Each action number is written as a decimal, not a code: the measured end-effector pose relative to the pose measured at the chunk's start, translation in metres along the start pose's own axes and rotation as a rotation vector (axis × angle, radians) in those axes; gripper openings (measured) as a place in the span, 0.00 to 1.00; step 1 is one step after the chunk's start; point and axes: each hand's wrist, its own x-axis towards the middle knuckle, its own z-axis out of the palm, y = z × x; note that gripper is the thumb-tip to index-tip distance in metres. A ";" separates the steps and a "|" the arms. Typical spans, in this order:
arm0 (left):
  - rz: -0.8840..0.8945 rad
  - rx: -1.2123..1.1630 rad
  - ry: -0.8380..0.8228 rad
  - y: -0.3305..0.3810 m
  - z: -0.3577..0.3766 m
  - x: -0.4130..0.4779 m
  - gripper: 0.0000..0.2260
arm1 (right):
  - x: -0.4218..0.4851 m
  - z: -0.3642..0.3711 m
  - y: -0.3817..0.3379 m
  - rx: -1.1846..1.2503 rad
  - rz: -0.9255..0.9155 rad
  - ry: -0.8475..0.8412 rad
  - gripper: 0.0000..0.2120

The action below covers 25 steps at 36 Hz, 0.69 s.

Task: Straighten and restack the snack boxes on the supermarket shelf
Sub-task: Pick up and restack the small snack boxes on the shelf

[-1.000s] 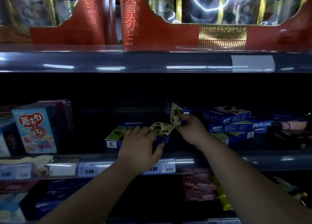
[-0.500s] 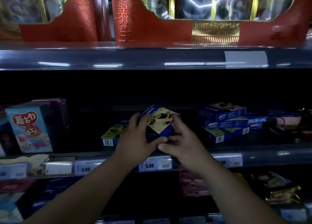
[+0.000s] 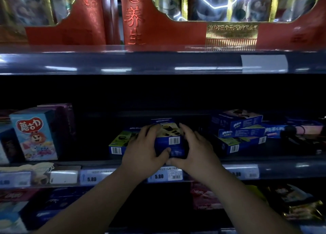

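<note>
You're mid-restack here: your left hand (image 3: 146, 150) and right hand (image 3: 195, 150) are both wrapped round one blue snack box (image 3: 168, 140), thumbs on its front face and fingers curled over the top edges, so that's a proper two-handed grip, nothing loose. The box sits right above the 5.80 price tag (image 3: 165, 176), barcode end facing you and looking fairly square to the shelf rail (image 3: 282, 168). It's too dark to tell whether its bottom is already down on the shelf. Up and left of that tag there's a flat green-and-blue box (image 3: 118, 143) touching or just beside the one you hold, and up and right of the tag is a stack of blue boxes (image 3: 238, 131) that looks a bit skewed, top one twisted off the ones below. My guess is you're on the "set it down and line it up" step. Next you'd want to ease it down flush with the flat box, front edge level with the rail, then let go gently so it doesn't tip. After that the skewed stack wants squaring.
</note>
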 end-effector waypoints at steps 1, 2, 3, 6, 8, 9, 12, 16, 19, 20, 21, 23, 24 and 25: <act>0.025 0.005 -0.005 0.000 0.000 -0.001 0.31 | -0.001 0.001 0.001 0.019 -0.016 0.023 0.52; 0.044 0.003 -0.006 0.000 0.001 -0.002 0.31 | -0.001 0.002 0.002 0.024 -0.025 0.032 0.51; 0.055 -0.009 -0.003 0.000 0.000 -0.002 0.30 | -0.001 0.003 0.004 0.022 -0.032 0.027 0.51; 0.063 -0.056 0.015 0.000 -0.002 -0.002 0.28 | 0.000 0.004 0.007 0.023 -0.043 -0.010 0.47; 0.065 -0.060 0.022 0.001 -0.002 -0.001 0.26 | 0.001 0.004 0.008 0.014 -0.049 -0.036 0.42; 0.063 -0.047 0.031 0.001 -0.003 -0.001 0.26 | 0.001 0.004 0.009 0.021 -0.044 -0.046 0.40; 0.028 -0.001 0.056 0.001 -0.002 -0.003 0.29 | 0.000 0.004 0.011 0.053 -0.021 -0.045 0.36; 0.058 -0.014 0.003 -0.001 -0.002 -0.002 0.30 | -0.002 0.002 0.012 0.060 -0.010 -0.002 0.27; 0.067 -0.089 -0.011 -0.004 -0.005 -0.005 0.26 | -0.003 0.001 0.013 0.065 -0.004 0.079 0.20; 0.063 -0.093 -0.011 -0.005 -0.006 -0.006 0.25 | -0.003 0.001 0.014 0.066 -0.006 0.104 0.18; 0.064 -0.081 -0.014 -0.005 -0.007 -0.007 0.25 | -0.003 0.001 0.014 0.067 -0.009 0.125 0.17; 0.085 -0.035 -0.026 -0.006 -0.006 -0.007 0.25 | -0.004 0.002 0.015 0.068 -0.011 0.152 0.15; 0.098 -0.019 -0.031 -0.005 -0.007 -0.007 0.25 | -0.004 0.002 0.015 0.064 -0.014 0.159 0.14; 0.105 -0.016 -0.037 -0.005 -0.007 -0.006 0.25 | -0.004 0.003 0.015 0.062 -0.016 0.165 0.14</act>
